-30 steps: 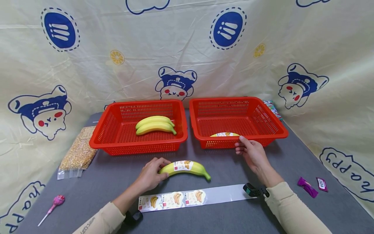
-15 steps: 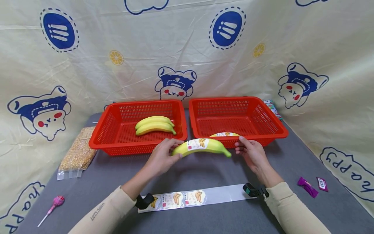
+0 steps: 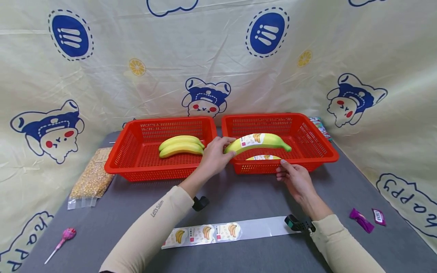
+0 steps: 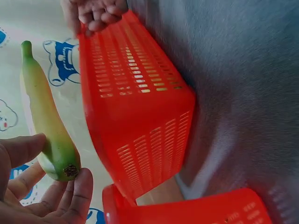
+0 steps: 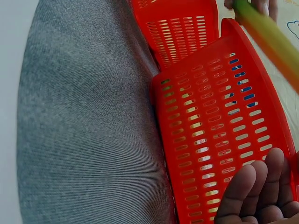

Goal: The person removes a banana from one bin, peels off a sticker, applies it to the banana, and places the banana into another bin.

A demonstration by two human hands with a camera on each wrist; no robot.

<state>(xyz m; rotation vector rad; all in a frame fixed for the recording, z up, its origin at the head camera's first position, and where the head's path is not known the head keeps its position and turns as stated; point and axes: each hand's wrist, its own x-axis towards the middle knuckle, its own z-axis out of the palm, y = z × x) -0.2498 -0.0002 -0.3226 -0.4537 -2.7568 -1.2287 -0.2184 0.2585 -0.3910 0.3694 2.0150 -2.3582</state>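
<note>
My left hand (image 3: 216,153) holds a yellow-green banana (image 3: 273,141) by one end, thumb on one side and fingers on the other. A white label (image 3: 252,140) printed with bananas is on its upper side. The banana is raised over the front of the right red basket (image 3: 327,153), its stem end pointing right. In that basket another labelled banana (image 3: 263,157) lies behind the front wall, mostly hidden. My right hand (image 3: 297,182) grips the basket's front rim, its thumb at the rim and its curled fingers (image 5: 240,186) outside the wall.
The left red basket (image 3: 117,167) holds two bananas (image 3: 181,147). A label strip (image 3: 259,227) lies in front. Around are a bag of corn kernels (image 3: 92,174), a lollipop (image 3: 69,233), a purple-wrapped candy (image 3: 362,220) and a small packet (image 3: 379,217).
My left hand has lifted the labelled banana from the table and carried it right and away, over the right basket. My right hand has stayed at the basket's front rim.
</note>
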